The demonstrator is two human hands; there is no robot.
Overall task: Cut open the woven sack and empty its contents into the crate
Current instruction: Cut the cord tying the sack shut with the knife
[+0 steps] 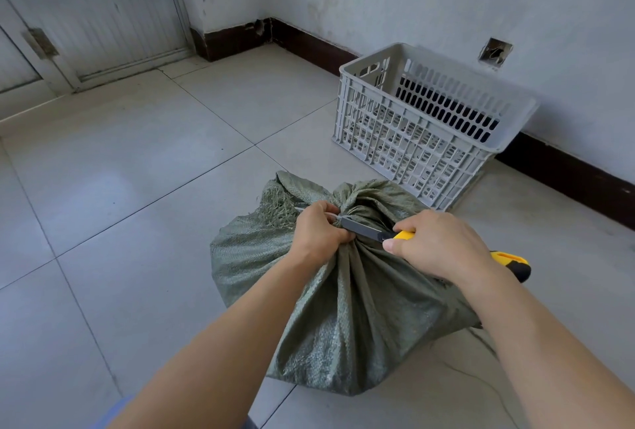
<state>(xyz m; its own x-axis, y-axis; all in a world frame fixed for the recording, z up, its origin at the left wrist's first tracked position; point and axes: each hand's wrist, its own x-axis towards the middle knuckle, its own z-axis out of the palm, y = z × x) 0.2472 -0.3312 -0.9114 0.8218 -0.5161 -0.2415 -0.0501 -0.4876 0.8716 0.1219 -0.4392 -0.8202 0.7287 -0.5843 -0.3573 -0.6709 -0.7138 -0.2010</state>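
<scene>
A green woven sack (347,308) stands on the tiled floor, its neck gathered and tied with a white tie. My left hand (318,231) grips the bunched neck just below the frayed mouth. My right hand (439,244) holds a yellow and black utility knife (367,227), whose grey blade end points left and touches the tie at the neck. A grey slatted plastic crate (405,150) stands upright behind the sack, against the right wall; nothing shows inside it.
White walls with a dark skirting board (309,45) meet in a corner at the back. A pale panelled door (103,23) fills the back left. Bare tiled floor (137,188) spreads to the left of the sack. A wall hole (494,52) sits above the crate.
</scene>
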